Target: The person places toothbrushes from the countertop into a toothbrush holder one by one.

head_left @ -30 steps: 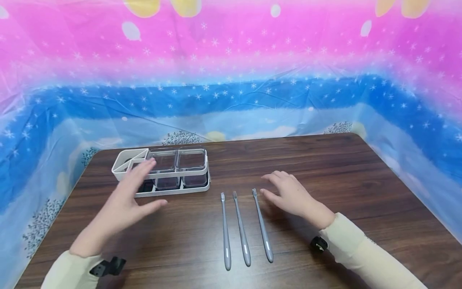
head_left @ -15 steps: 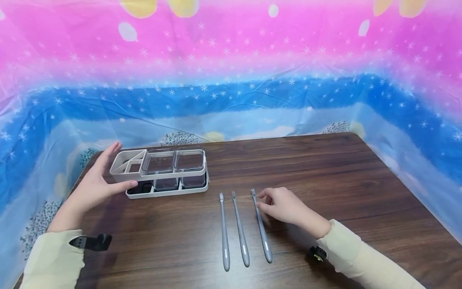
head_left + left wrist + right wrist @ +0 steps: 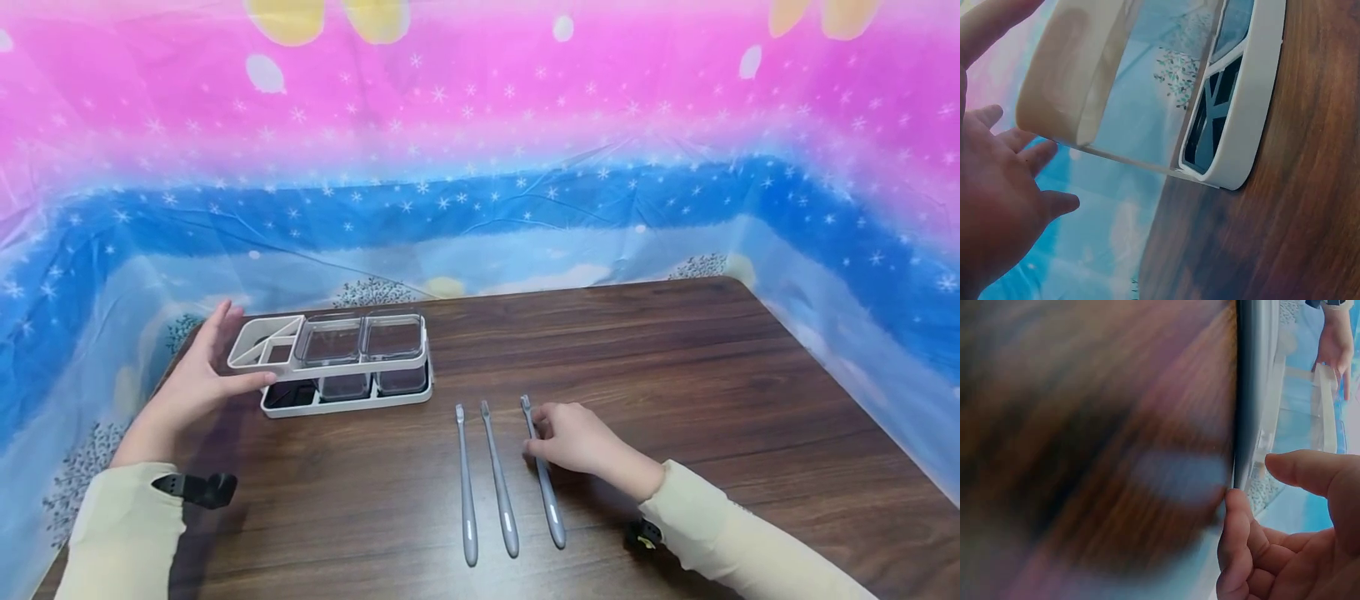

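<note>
Three grey toothbrushes lie side by side on the brown table: a left one (image 3: 467, 492), a middle one (image 3: 501, 492) and a right one (image 3: 550, 500). My right hand (image 3: 573, 437) is at the right toothbrush, its thumb across the upper handle; in the right wrist view the thumb (image 3: 1304, 472) and forefinger stand apart. A white two-level toothbrush holder (image 3: 337, 406) with two clear cups (image 3: 393, 337) stands at the back left. My left hand (image 3: 183, 387) is at its left end, thumb in front and fingers behind; the left wrist view shows the fingers spread beside the upper tray (image 3: 1054, 69).
The holder's upper tray has small divided slots (image 3: 273, 350) at its left end. A patterned pink and blue cloth (image 3: 480, 183) hangs around the table's back and sides. Wood tabletop (image 3: 675, 358) extends to the right of the toothbrushes.
My left hand has moved left from in front of the holder to its left end. My right hand has come down and left to the right toothbrush. Holder and toothbrushes keep their places.
</note>
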